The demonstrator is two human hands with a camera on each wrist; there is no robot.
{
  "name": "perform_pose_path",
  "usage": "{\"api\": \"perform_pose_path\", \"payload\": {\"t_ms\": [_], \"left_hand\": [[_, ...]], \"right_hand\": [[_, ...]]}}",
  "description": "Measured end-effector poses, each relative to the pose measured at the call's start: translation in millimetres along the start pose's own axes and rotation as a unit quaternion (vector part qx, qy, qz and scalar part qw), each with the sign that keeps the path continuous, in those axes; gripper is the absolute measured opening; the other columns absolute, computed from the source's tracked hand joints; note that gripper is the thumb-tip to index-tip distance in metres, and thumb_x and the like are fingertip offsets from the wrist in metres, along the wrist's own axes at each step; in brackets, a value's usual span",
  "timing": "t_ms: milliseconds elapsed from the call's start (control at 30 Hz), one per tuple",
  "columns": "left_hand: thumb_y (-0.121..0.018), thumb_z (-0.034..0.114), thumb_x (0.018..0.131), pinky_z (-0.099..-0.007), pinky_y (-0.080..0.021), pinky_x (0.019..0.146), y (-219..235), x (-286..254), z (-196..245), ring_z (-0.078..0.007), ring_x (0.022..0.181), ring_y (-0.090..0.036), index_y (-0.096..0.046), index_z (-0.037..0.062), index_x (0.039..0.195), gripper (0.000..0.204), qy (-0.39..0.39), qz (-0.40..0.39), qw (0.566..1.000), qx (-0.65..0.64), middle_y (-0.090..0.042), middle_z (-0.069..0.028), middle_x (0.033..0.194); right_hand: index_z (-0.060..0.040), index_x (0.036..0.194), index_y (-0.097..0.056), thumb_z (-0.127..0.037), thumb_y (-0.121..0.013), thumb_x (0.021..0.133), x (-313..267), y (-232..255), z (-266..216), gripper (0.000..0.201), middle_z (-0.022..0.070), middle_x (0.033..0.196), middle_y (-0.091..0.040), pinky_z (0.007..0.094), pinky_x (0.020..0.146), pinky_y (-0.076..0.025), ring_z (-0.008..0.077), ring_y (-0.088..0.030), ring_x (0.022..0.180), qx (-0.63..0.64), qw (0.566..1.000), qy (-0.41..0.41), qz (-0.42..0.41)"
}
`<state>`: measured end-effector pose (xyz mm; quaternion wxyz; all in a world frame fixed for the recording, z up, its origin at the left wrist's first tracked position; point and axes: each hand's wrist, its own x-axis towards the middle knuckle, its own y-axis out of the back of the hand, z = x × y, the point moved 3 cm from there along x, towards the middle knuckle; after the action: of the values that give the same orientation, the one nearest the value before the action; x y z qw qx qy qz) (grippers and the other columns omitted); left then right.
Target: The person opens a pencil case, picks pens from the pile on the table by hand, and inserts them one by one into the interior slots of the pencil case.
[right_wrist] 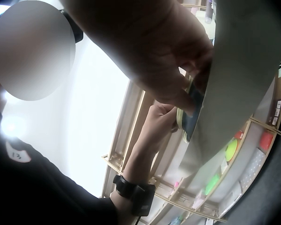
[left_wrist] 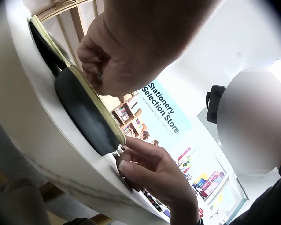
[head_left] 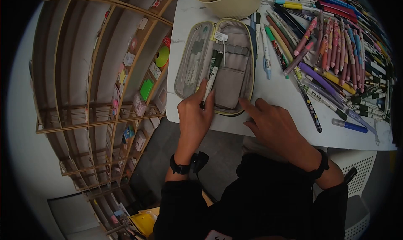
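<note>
An unzipped pencil case (head_left: 230, 86) lies spread on the table, grey inside with a yellow zip edge and a dark outer shell (left_wrist: 86, 110). My left hand (head_left: 195, 114) pinches the lower end of a white marker (head_left: 211, 80) with a dark cap, over the middle of the case. Beside it is another dark-capped marker (head_left: 214, 55). Several pens (head_left: 194, 65) show through the mesh pocket on the left flap. At the case's lower right corner, my right hand (head_left: 275, 124) holds the rim, forefinger over the edge and thumb (right_wrist: 186, 103) against the outer wall.
A big pile of pens and markers (head_left: 336, 51) spreads over the right of the white table (head_left: 273, 110). A cream container (head_left: 235, 2) stands behind the case. A blue pen (head_left: 349, 125) lies by the front edge. Wooden shelves (head_left: 113, 63) stand at the left.
</note>
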<state>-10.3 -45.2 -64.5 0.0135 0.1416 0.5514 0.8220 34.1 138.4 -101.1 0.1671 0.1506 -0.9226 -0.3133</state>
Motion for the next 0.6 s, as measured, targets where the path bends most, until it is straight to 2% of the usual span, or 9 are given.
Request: {"api": "perform_pose_path", "payload": {"t_ms": [133, 233, 300, 433, 533, 600], "left_hand": [[-0.066, 0.006, 0.083, -0.0362, -0.047, 0.053, -3, 8, 5, -0.0349, 0.057, -0.062, -0.062, -0.0082, 0.113, 0.033, 0.001, -0.027, 1.0, 0.001, -0.063, -0.0245, 0.071], [-0.065, 0.007, 0.084, -0.0379, -0.046, 0.052, -9, 14, 3, -0.0349, 0.056, -0.061, -0.062, -0.0073, 0.113, 0.032, -0.033, -0.018, 0.999, 0.029, -0.062, -0.0217, 0.067], [-0.063, 0.01, 0.086, -0.0405, -0.045, 0.051, -14, 16, 3, -0.0344, 0.055, -0.06, -0.059, -0.0066, 0.117, 0.035, -0.084, -0.031, 0.993, 0.074, -0.06, -0.0195, 0.063], [-0.064, 0.013, 0.087, -0.0432, -0.045, 0.05, -13, 19, 2, -0.0345, 0.053, -0.06, -0.053, -0.0057, 0.124, 0.043, -0.097, -0.081, 0.985, 0.117, -0.058, -0.0175, 0.06], [-0.066, 0.016, 0.086, -0.045, -0.046, 0.053, -7, 18, 0, -0.0365, 0.059, -0.061, -0.045, -0.0065, 0.131, 0.054, -0.131, -0.129, 0.977, 0.105, -0.059, -0.0202, 0.065], [-0.067, 0.013, 0.084, -0.0462, -0.046, 0.059, 0, 18, 1, -0.0392, 0.068, -0.062, -0.041, -0.0067, 0.133, 0.059, -0.147, -0.184, 0.969, 0.068, -0.061, -0.0228, 0.075]], "right_hand": [[0.0004, 0.118, -0.055, -0.01, -0.066, 0.08, 0, 0, 0, 0.041, 0.0149, 0.08, -0.057, 0.0391, 0.052, -0.048, 0.0307, -0.061, 0.06, -0.013, 1.0, -0.005, 0.001], [0.0001, 0.113, -0.056, -0.009, -0.065, 0.08, 0, -2, 0, 0.034, 0.0144, 0.08, -0.057, 0.0392, 0.052, -0.048, 0.0307, -0.062, 0.061, -0.01, 1.0, -0.009, 0.008], [0.0001, 0.111, -0.057, -0.006, -0.064, 0.079, -1, -2, 1, 0.033, 0.0147, 0.08, -0.056, 0.0392, 0.053, -0.048, 0.0306, -0.062, 0.061, -0.01, 1.0, -0.012, 0.005], [0.0008, 0.105, -0.058, -0.001, -0.061, 0.076, 0, -4, 7, 0.029, 0.0161, 0.085, -0.056, 0.0389, 0.053, -0.049, 0.0303, -0.062, 0.062, -0.034, 0.999, -0.003, 0.005], [0.0013, 0.102, -0.06, 0.001, -0.058, 0.074, 1, -5, 7, 0.028, 0.0166, 0.088, -0.055, 0.0386, 0.054, -0.05, 0.0301, -0.062, 0.062, -0.042, 0.999, 0.003, 0.021], [0.0016, 0.1, -0.06, 0.001, -0.058, 0.075, 2, -5, 8, 0.026, 0.0164, 0.088, -0.054, 0.0386, 0.054, -0.05, 0.03, -0.062, 0.062, -0.043, 0.999, 0.0, 0.017]]}}
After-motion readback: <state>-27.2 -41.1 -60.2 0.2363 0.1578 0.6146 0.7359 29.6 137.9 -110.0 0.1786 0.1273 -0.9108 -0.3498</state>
